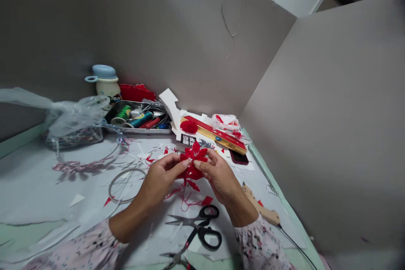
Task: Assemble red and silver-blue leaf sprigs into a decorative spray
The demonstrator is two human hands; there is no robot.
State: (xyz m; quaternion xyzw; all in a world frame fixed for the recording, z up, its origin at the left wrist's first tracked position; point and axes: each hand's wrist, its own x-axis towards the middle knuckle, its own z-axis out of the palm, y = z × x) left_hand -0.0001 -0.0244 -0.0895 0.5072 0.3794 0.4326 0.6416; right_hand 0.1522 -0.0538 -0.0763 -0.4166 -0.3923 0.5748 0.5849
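With a pinched grip, our left hand (163,174) and right hand (220,176) hold the red flower (195,173) over the worktop (31,187). Many petals (196,147) are on; red threads (184,203) look loose. We can't tell what's left.

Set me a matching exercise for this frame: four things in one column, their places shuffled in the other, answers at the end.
Things
1. Green thread spool
2. Black-handled scissors
3. Red petalled ornament
4. Blue-lidded bottle

Places
A. Held between the left hand and the right hand
B. Standing behind the metal tray
C. Lying inside the metal tray
D. On the table next to the pliers

Right pairs: 1-C, 2-D, 3-A, 4-B
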